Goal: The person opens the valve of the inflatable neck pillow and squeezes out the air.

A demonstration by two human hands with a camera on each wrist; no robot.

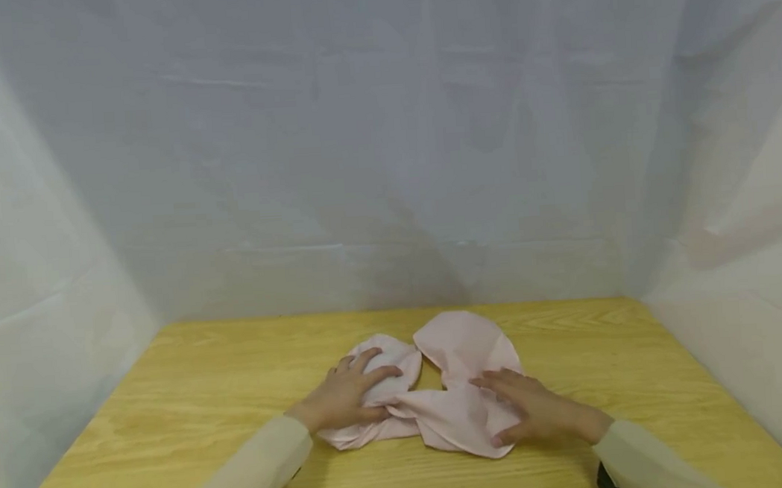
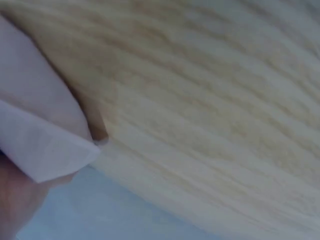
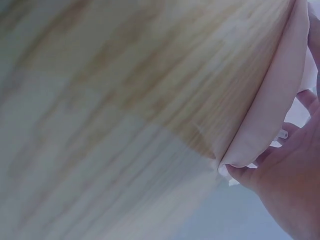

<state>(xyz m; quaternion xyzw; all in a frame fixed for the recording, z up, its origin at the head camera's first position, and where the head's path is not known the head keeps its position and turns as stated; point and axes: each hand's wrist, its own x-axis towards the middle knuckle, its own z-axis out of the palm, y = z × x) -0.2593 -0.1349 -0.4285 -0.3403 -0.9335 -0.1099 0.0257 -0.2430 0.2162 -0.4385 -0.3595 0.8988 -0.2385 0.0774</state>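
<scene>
A pale pink cloth (image 1: 465, 351) with rounded lobes lies rumpled and partly twisted on the wooden table, with a gap near its middle. On its left lobe rests my left hand (image 1: 351, 392), fingers spread. My right hand (image 1: 535, 407) lies over the right part, its fingers extended across the fabric and its thumb near the front edge. The left wrist view shows a folded edge of the cloth (image 2: 45, 115) beside part of the hand (image 2: 20, 200). In the right wrist view, the right hand (image 3: 290, 170) touches the cloth's raised edge (image 3: 270, 105).
The wooden table (image 1: 205, 390) extends to both sides of the cloth. Pale sheeting (image 1: 359, 164) hangs behind it and along the left and right sides. A black item (image 1: 609, 481) shows under the right sleeve.
</scene>
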